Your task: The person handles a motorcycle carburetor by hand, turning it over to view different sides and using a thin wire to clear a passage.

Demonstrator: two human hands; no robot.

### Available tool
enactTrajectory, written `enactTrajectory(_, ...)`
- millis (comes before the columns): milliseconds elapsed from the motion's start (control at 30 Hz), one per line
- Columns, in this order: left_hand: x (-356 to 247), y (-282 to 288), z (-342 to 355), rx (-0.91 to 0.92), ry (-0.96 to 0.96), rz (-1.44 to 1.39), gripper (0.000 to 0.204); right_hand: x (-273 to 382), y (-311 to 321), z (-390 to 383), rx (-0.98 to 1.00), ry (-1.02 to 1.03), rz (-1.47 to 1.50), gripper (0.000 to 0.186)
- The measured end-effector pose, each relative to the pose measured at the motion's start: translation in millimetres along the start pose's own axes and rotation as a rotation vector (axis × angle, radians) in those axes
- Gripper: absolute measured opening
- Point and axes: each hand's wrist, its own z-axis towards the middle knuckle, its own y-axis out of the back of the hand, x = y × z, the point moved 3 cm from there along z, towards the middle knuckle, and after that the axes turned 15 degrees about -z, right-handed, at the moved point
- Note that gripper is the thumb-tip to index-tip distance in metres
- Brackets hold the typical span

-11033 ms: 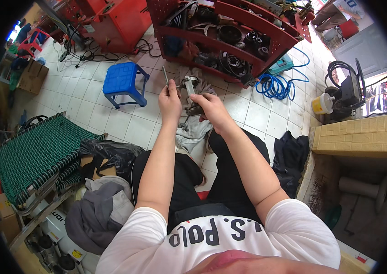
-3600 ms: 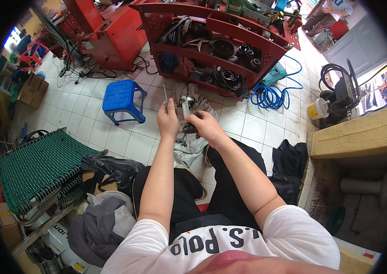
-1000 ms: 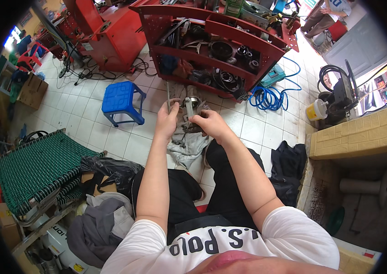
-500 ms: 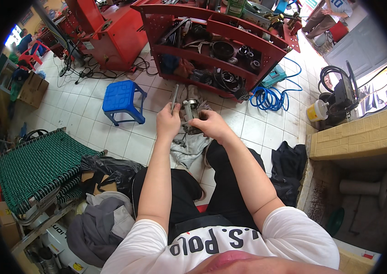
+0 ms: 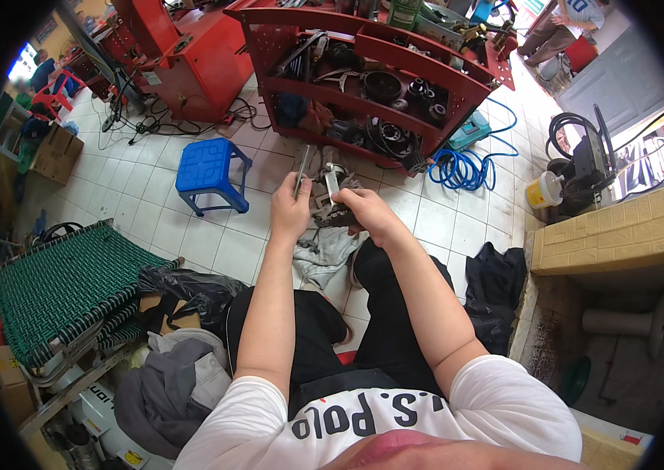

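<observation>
We see a blue plastic stool on the tiled floor, left of a red tool cart with dark parts on its shelves. A coiled blue hose lies beside the cart. At left we have a green woven panel, perhaps a folded bed, near a heaped grey cloth.
</observation>
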Motion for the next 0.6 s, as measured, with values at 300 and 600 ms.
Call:
enactTrajectory(300, -5, 0, -1, -0.043, -0.069, 0.086, 0.034, 1, 1, -1, 0.033, 0.013, -0.002, 0.037)
enactTrajectory(600, 26, 7, 6, 0.020, 0.233, -0.208, 0.047, -5, -2, 5, -0.070, 0.148, -0.229, 0.042)
